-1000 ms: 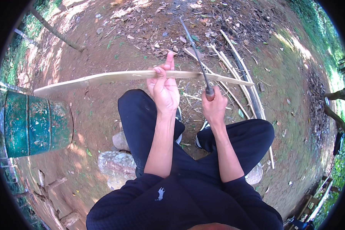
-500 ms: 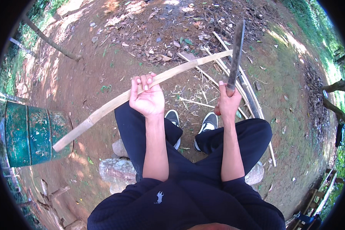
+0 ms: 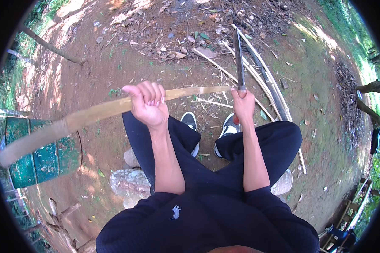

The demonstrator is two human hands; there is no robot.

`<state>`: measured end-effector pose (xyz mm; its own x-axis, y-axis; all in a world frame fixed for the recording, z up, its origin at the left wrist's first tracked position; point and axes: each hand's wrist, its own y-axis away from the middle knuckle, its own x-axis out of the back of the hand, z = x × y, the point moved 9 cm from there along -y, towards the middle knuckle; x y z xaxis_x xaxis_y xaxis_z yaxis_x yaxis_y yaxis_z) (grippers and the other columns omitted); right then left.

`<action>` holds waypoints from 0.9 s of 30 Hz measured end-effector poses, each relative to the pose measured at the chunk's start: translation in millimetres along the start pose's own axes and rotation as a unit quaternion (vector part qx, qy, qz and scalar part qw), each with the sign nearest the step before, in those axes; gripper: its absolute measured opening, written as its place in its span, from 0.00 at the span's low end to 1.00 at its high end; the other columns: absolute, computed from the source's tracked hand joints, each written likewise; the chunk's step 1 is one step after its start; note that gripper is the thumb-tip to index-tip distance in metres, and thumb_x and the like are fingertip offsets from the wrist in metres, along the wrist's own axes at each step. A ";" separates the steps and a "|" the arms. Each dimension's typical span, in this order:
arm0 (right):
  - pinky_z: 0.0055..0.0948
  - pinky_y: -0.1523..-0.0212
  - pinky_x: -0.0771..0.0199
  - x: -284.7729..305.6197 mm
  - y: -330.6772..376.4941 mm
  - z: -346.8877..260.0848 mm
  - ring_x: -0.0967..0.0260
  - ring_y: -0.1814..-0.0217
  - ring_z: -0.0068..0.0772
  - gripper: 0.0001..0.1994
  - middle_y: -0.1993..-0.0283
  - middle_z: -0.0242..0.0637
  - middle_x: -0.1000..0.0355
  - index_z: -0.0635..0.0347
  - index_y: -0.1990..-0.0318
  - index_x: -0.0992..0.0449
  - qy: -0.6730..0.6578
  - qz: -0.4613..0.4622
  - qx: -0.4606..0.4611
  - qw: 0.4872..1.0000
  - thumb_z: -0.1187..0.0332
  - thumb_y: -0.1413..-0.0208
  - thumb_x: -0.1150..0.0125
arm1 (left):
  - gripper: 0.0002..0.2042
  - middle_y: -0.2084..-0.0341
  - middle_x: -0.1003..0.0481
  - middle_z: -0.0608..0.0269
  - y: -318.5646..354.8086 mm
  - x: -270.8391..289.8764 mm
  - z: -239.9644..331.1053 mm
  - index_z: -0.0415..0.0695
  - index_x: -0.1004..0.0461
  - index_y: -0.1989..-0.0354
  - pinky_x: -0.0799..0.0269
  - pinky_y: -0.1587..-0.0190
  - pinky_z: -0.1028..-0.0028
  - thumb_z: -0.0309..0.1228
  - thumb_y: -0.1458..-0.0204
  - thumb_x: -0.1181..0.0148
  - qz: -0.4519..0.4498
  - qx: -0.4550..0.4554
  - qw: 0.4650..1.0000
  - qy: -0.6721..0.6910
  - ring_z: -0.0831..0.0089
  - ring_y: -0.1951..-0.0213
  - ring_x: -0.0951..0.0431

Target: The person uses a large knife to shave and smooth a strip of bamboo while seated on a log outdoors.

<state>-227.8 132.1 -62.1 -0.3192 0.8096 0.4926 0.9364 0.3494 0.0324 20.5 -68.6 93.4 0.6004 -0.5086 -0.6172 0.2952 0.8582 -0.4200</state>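
The left hand is clenched around a long pale bamboo strip, holding it nearly level above the knees, its far end reaching left over a green drum. The right hand is closed on the handle of a long knife, blade pointing up and away, its base meeting the strip's right end. This looks like the trimming step — the blade set at the tip. The next stroke would call for a firm hold and a cut driven away from the body. More strips lie on the dirt beyond the shoes. No packages, labels or signs show — only the drum, plain and ribbed.
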 end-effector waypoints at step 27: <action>0.49 0.67 0.29 -120.4 106.0 -16.8 0.26 0.73 0.57 0.12 0.80 0.52 0.29 0.68 0.67 0.29 -0.001 -0.208 0.056 0.977 0.66 0.47 0.39 | 0.26 0.93 0.50 0.72 2.9 12.4 -34.4 0.46 0.49 0.89 0.59 0.83 0.74 0.34 0.34 0.58 -0.074 0.027 0.996 -0.050 0.82 0.89 0.54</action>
<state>-87.6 63.7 -103.4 -0.6688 0.5877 0.4553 0.7041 0.6973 0.1340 3.2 -74.8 61.7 0.6177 -0.6220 -0.4812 0.4241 0.7788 -0.4623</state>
